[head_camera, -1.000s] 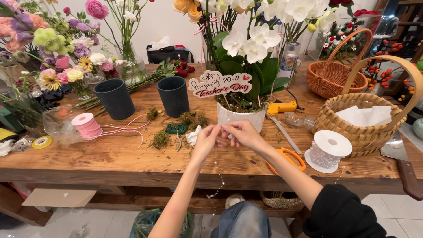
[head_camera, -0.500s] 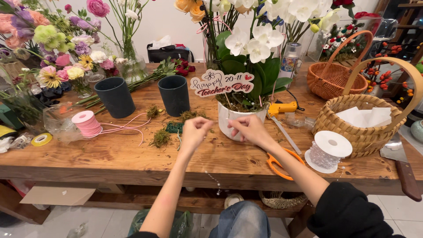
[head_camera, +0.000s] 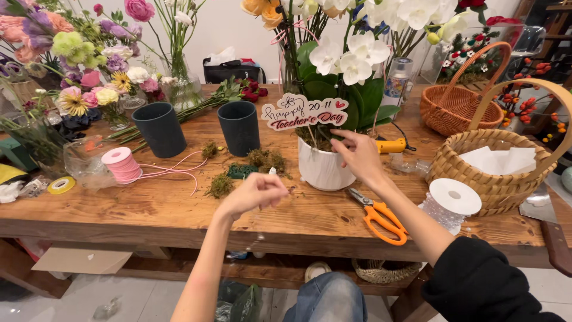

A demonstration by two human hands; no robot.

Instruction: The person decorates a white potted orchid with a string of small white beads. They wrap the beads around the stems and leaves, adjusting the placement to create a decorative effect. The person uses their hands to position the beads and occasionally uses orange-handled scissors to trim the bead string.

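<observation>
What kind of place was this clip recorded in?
Most likely a florist's workshop. A wooden worktable holds vases of cut flowers, a potted white orchid, wicker baskets, a pink ribbon spool and orange scissors.

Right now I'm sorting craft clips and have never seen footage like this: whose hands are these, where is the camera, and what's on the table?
There is no machine here. One camera sits on a person's head and looks down at their own two bare hands. The left hand is closed, its fingers pinching a thin beaded strand that hangs down. The right hand reaches with open fingers to the white pot of orchids. On the wooden table lie orange scissors, a pink spool, a white spool, two dark cups, moss and baskets.
</observation>
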